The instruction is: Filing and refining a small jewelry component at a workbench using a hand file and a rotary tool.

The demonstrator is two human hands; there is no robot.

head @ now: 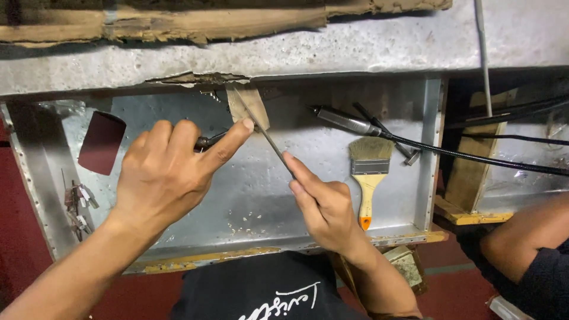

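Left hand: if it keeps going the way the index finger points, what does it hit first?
The left hand points up-right; its fingertip already rests on the thin file. Just beyond is the small wooden block, though depth is unclear.

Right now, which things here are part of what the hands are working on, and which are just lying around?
In use: left hand, right hand, thin metal file, wooden peg.

Lying about: paintbrush, flexible-shaft tool, dark red sandpaper, small metal bits.
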